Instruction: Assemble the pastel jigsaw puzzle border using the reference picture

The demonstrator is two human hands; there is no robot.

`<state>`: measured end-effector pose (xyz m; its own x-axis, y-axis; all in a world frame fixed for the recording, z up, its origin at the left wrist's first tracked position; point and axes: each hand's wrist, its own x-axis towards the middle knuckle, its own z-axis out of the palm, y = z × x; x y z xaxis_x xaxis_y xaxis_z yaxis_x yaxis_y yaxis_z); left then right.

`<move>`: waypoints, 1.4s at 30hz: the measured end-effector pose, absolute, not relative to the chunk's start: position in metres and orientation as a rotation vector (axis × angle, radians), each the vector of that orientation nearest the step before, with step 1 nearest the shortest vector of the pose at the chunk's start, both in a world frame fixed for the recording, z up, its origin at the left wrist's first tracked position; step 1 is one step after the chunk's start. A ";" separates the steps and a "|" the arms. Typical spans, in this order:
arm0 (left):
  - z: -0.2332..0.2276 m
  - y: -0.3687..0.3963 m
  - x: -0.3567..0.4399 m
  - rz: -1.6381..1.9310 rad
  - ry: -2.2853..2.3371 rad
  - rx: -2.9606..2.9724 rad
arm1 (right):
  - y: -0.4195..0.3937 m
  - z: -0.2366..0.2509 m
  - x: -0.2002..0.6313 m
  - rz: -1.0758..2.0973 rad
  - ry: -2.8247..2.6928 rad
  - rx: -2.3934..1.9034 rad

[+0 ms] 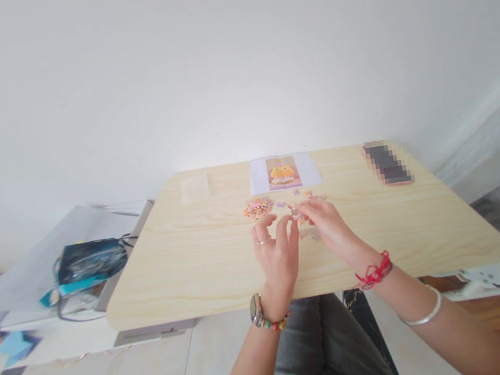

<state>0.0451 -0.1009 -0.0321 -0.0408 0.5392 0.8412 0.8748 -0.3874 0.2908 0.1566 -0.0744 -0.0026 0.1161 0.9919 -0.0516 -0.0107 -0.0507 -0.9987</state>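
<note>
We pinch small puzzle pieces (298, 213) between both hands (277, 252) (330, 222) over the counter (186, 266); they look light, thin and stiff; we judge fingertip grip at the edges best.

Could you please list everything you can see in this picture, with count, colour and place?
table: one, pale wood, centre.
picture sheet: one, white with a yellow and pink figure, far edge of the table.
puzzle pieces: a small multicoloured pile, plus loose ones by the hands.
clear bag: one, see-through, far left of the table.
phone: one, dark, blurred, far right of the table.
bag: one, dark blue and teal, left, off the table.
left hand: ring on one finger, watch and bead bracelet at the wrist, fingers bent, at the pieces.
right hand: red string bracelet, silver bangle up the arm, fingertips on the pieces.
</note>
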 end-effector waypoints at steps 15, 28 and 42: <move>-0.025 -0.112 0.030 -1.458 -1.520 -2.145 | -0.095 0.007 0.152 1.179 -1.029 -1.258; -0.018 -0.120 0.011 -1.431 -1.525 -2.293 | -0.109 -0.005 0.180 0.445 -1.831 -1.129; -0.034 -0.121 -0.016 -1.106 -1.446 -2.554 | -0.118 -0.027 0.166 0.069 -2.183 -1.138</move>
<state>-0.0165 -0.1205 -0.0342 0.3260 0.7491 0.5767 0.7528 -0.5747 0.3209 0.1664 -0.1176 -0.0265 -0.3989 0.7457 0.5336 0.7106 0.6192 -0.3341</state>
